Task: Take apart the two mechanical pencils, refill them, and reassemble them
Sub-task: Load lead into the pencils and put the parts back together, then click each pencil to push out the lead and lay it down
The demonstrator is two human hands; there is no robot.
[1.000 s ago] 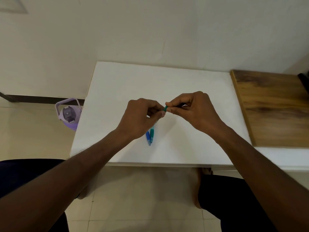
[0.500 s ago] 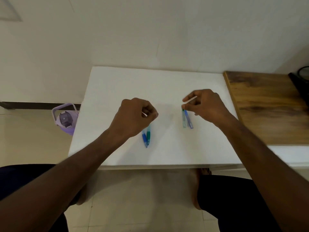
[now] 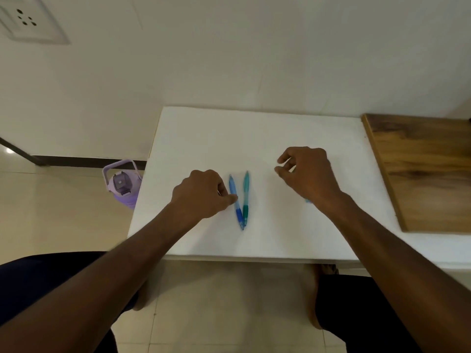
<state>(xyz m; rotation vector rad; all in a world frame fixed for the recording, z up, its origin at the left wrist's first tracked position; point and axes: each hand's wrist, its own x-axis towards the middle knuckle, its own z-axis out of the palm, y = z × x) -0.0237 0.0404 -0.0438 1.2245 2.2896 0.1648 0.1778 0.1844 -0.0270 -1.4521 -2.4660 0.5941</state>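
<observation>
Two mechanical pencils sit on the white counter (image 3: pixel 254 138), laid in a narrow V: the blue pencil (image 3: pixel 235 201) and the green pencil (image 3: pixel 245 197) nearly meet at the ends nearer the person and splay apart toward the wall. Both look whole right now, translucent plastic barrels with darker, matte-looking grip sleeves near the tips, slim and tapering to a point.

The left hand (image 3: pixel 204 194) is curled into a loose fist just left of the blue pencil, its fingertips touching the barrel or a hair from it; I can't tell whether it actually pinches the barrel. The right hand (image 3: pixel 305 174) hovers well to the right of the green pencil, thumb and forefinger drawn close together with nothing visible between them, so I can't say it carries anything. A tiny blue-green speck (image 3: pixel 308 200) peeks out by the right wrist; too small to identify.

How far along? Hard call! With both pencils appearing assembled, this is either the very start or the very end; no loose leads or caps are clearly visible to settle it.

The counter surface is smooth, matte, flat. Right of the pencils lies a wooden board (image 3: pixel 420 169), grained and brown. Left of them, on the tiled floor, stands a lilac bottle (image 3: pixel 122 184).
</observation>
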